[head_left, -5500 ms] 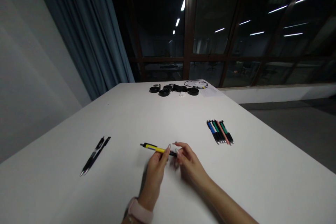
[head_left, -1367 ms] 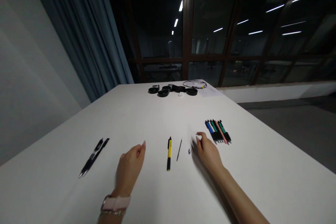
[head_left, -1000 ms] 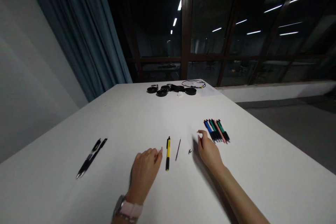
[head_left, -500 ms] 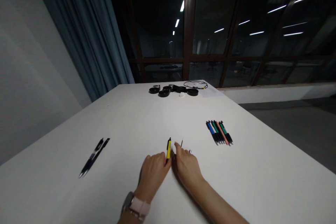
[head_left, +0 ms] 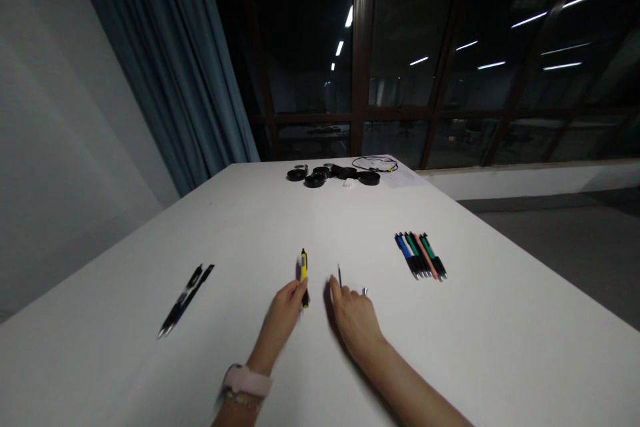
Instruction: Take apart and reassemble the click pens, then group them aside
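My left hand (head_left: 283,317) pinches the lower black end of a yellow and black pen barrel (head_left: 303,271), which points away from me just above the white table (head_left: 500,347). My right hand (head_left: 354,318) is closed on a thin dark refill (head_left: 339,275) whose tip sticks up past my fingers. A tiny metal pen part (head_left: 365,291) lies on the table right beside that hand.
Several coloured pens (head_left: 420,254) lie in a row to the right. Two black pens (head_left: 185,291) lie to the left. Black round items and a cable (head_left: 340,173) sit at the table's far end. Dark windows and a curtain stand behind.
Both hands came in to the middle. My left hand took hold of the yellow barrel and shifted it left; my right hand took hold of the refill. Earlier the pen was whole in both hands.
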Demonstrator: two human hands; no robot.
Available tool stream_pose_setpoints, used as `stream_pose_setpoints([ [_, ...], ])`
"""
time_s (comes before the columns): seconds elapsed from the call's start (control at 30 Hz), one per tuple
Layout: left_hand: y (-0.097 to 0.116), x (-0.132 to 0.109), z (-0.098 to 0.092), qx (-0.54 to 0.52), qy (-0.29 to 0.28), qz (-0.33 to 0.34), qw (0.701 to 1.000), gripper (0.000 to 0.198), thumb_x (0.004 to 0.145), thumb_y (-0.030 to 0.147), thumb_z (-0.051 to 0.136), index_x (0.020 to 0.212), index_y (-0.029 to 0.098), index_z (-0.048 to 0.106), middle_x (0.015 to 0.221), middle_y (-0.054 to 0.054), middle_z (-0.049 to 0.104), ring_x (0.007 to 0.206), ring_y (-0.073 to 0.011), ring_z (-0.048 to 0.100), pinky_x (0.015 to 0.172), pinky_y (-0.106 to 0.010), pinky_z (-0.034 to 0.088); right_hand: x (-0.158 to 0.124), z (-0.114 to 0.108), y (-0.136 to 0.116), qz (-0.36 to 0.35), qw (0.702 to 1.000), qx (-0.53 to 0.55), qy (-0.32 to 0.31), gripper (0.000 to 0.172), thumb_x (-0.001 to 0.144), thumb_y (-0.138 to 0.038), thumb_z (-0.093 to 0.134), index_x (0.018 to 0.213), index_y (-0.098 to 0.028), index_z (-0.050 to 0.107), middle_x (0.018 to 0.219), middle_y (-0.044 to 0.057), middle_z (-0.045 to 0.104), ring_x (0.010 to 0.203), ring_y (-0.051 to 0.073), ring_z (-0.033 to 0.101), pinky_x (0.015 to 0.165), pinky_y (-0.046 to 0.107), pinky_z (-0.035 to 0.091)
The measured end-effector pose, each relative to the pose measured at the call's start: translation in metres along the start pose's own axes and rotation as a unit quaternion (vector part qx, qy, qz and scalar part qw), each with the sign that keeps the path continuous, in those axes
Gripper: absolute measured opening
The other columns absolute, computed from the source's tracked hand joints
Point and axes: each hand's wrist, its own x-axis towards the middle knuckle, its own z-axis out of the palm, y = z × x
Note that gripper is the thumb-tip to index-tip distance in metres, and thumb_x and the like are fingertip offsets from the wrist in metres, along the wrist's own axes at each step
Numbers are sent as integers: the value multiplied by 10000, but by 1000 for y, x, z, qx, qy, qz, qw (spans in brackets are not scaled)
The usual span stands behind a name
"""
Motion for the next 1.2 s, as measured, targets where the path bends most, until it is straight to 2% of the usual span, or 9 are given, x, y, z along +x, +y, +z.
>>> stream_pose_setpoints([
  [0.13, 4, 3, -5, -110, 50, -20, 992, 612, 582, 798, 609, 579, 186, 626, 489, 28, 486, 479, -129, 418, 467, -257, 291, -10, 4, 13, -70, 992, 94, 41, 518, 896, 8, 387, 1395, -123, 432, 950, 119, 740, 819, 230, 720, 688, 302, 534],
  [0.27, -1, 6, -14, -199, 124, -41, 971, 625, 530, 747, 710, 705, 147, 708, 571, 11, 559, 522, -105, 439, 479, -229, 303, -19, 9, 23, -106, 960, 236, 109, 444, 949, -108, 402, 1391, -146, 420, 1018, 110, 737, 889, 212, 708, 774, 294, 528],
  [0.37, -8, 8, -17, -246, 150, -68, 955, 624, 520, 702, 754, 768, 131, 725, 629, -1, 598, 550, -95, 455, 495, -216, 316, -21, 7, 25, -128, 935, 303, 136, 390, 966, -167, 412, 1351, -157, 475, 1118, 126, 705, 986, 214, 681, 858, 313, 521],
  [0.53, -6, 6, -18, -277, 148, -78, 946, 594, 522, 651, 786, 783, 121, 727, 655, -6, 615, 581, -92, 477, 529, -211, 344, -23, 1, 23, -147, 932, 309, 119, 316, 974, -178, 408, 1209, -181, 619, 984, 98, 683, 873, 201, 666, 791, 298, 533],
  [0.8, 5, -1, -13, -256, 125, -75, 956, 590, 518, 666, 775, 746, 126, 712, 628, -2, 605, 567, -98, 470, 530, -225, 342, -23, -1, 24, -131, 943, 288, 98, 323, 986, -186, 393, 1202, -184, 633, 968, 92, 663, 859, 194, 648, 788, 283, 512],
  [0.93, 7, -4, -7, -227, 80, -52, 969, 550, 588, 648, 746, 763, 127, 724, 618, 3, 589, 562, -96, 442, 517, -225, 318, -23, 1, 23, -118, 929, 331, 116, 312, 977, -203, 404, 1158, -183, 658, 962, 95, 658, 863, 194, 638, 788, 293, 499],
  [1.03, 10, -10, 0, -226, 17, -43, 973, 478, 630, 589, 744, 765, 130, 735, 623, -3, 591, 564, -97, 439, 523, -229, 322, -18, 5, 24, -63, 874, 458, 146, 252, 940, -278, 478, 1028, -188, 696, 902, 74, 656, 796, 181, 618, 731, 294, 488],
  [1.1, 14, -15, 5, -243, -25, -51, 968, 448, 633, 554, 747, 774, 128, 741, 655, -27, 624, 577, -107, 469, 540, -238, 350, -11, 7, 26, 3, 805, 575, 146, 259, 878, -402, 570, 925, -180, 695, 780, 41, 637, 678, 164, 585, 625, 278, 467],
  [1.2, 18, -20, 11, -259, -75, -75, 960, 463, 663, 574, 698, 777, 127, 744, 689, -73, 666, 596, -135, 527, 553, -258, 383, -3, 6, 29, 66, 699, 703, 116, 391, 716, -552, 710, 805, -174, 661, 626, -11, 580, 536, 129, 515, 514, 252, 414],
])
